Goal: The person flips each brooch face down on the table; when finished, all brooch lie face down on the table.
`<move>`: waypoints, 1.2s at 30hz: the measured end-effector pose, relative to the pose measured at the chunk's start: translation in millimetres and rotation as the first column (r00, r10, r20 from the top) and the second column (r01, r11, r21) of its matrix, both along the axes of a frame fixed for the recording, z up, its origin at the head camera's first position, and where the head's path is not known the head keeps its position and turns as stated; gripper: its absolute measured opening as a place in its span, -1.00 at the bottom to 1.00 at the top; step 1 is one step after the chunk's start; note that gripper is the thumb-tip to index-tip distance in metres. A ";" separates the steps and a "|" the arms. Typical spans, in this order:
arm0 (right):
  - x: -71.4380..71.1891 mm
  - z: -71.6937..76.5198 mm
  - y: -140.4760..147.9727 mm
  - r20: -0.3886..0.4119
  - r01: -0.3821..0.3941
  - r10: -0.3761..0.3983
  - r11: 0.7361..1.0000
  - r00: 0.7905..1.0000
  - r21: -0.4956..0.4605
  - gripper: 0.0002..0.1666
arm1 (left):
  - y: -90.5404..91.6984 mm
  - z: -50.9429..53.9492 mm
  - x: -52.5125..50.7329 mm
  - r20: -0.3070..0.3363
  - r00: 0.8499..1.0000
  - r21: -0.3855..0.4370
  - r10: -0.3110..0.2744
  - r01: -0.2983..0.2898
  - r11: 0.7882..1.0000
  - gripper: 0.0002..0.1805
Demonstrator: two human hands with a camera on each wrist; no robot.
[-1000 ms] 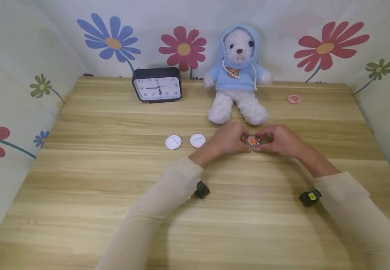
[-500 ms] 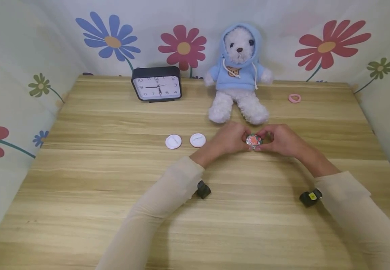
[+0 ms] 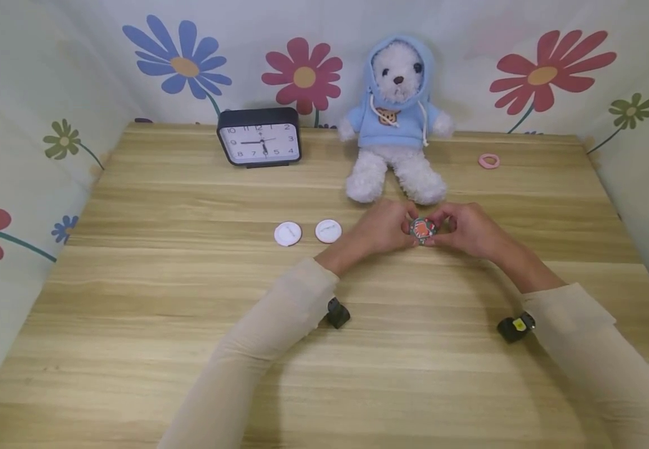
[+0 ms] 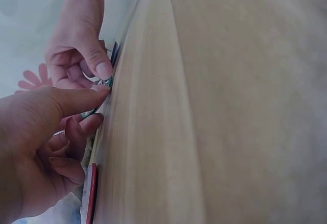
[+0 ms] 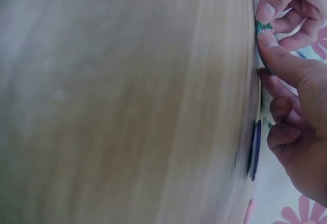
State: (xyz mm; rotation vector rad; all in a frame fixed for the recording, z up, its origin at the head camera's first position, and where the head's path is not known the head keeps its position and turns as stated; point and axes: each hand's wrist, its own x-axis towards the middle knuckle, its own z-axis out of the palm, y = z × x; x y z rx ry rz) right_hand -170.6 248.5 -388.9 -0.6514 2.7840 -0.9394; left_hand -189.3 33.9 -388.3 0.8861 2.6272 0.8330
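Observation:
A round pin badge [image 3: 422, 231] with an orange and green face is pinched between both hands over the table. My left hand [image 3: 377, 229] holds its left edge with thumb and fingers. From the other side my right hand [image 3: 473, 231] grips the right edge. In the left wrist view, the badge's green rim [image 4: 110, 82] shows between the fingertips; much of it is covered. Two badges, one white-backed badge [image 3: 287, 234] and another white-backed badge [image 3: 328, 231], lie face down left of my left hand. Dark-edged discs [image 5: 254, 150] lie near my right hand in the right wrist view.
A plush bear [image 3: 397, 125] in a blue hoodie sits just behind the hands. A black alarm clock [image 3: 259, 137] stands at the back left. Toward the back right lies a pink ring-shaped band [image 3: 489, 161]. Flower-patterned cloth [image 3: 442, 25] surrounds the wooden table [image 3: 403, 349].
The badge has turned slightly between the fingers, and its face now shows more fully to the head camera. Both hands stay in nearly the same place.

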 end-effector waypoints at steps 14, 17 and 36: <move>-1.7 -3.1 0.6 -0.091 0.004 -0.010 0.998 0.996 -0.069 -0.78 | 2.2 0.2 -1.3 -0.011 1.000 0.031 0.027 -0.026 0.999 -0.65; -0.1 -1.6 0.4 -0.087 0.009 -0.016 0.997 0.996 -0.072 -0.82 | 2.2 0.3 -1.4 -0.027 0.999 0.025 0.031 -0.030 0.999 -0.66; 2.3 2.2 1.0 -0.212 0.017 -0.038 0.995 0.977 -0.099 -0.99 | -1.4 4.7 -2.7 -0.085 0.995 0.102 0.047 -0.038 0.994 -0.92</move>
